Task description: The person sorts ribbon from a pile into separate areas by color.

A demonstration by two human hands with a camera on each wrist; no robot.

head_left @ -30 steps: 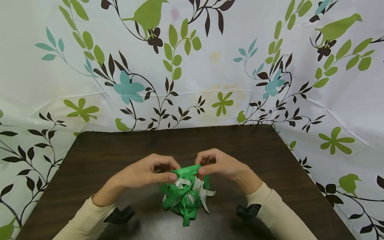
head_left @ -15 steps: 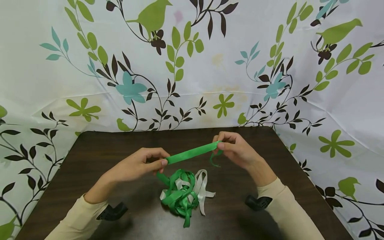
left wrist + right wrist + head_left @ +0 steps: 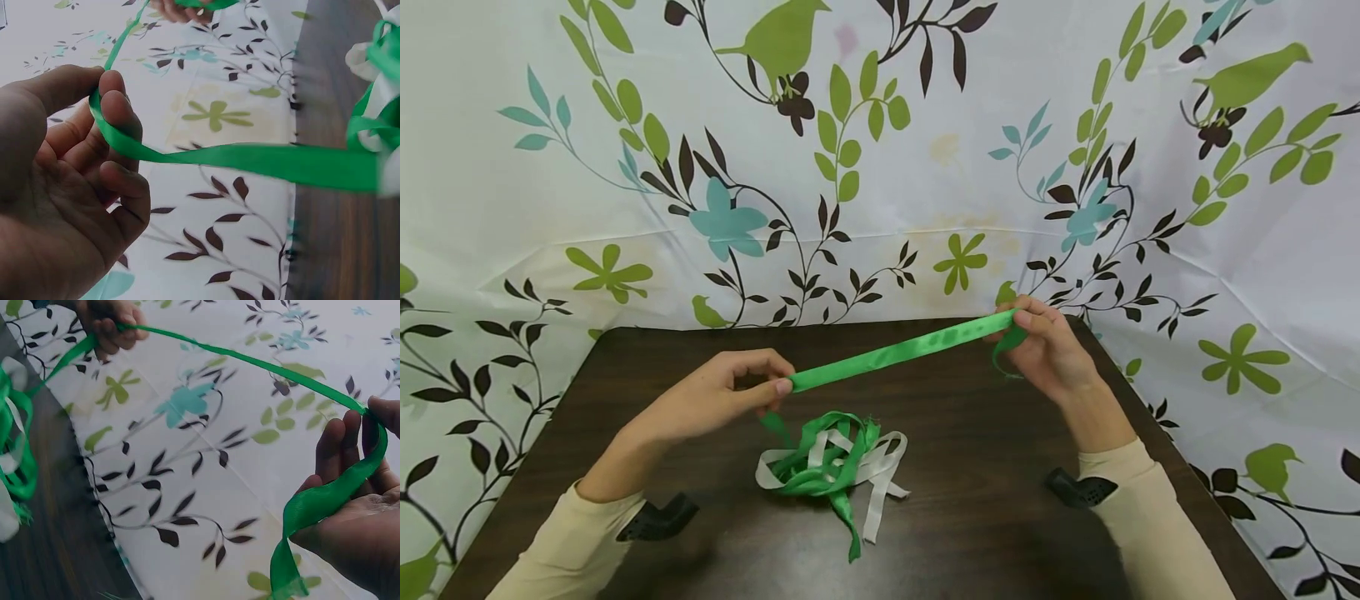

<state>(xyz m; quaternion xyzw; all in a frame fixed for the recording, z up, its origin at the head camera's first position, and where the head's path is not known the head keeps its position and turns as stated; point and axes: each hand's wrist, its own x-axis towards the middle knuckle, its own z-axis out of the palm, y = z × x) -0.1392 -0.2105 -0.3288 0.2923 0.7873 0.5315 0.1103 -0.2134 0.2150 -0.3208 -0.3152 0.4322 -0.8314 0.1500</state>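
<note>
R hand point(image 3: 1060, 350) moved twd far tbl edge point(image 3: 880, 327); L hand point(image 3: 711, 393) pinches ribbon point(image 3: 902, 352).

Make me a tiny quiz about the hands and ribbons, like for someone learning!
1. Choose: what colour is the stretched ribbon between the left hand and right hand?
a) red
b) green
c) blue

2. Fill in: the ribbon pile mixes green and ____.

3. True or false: the left hand is empty.

Key: 1. b. 2. White. 3. False; it pinches the stretched ribbon.
</note>
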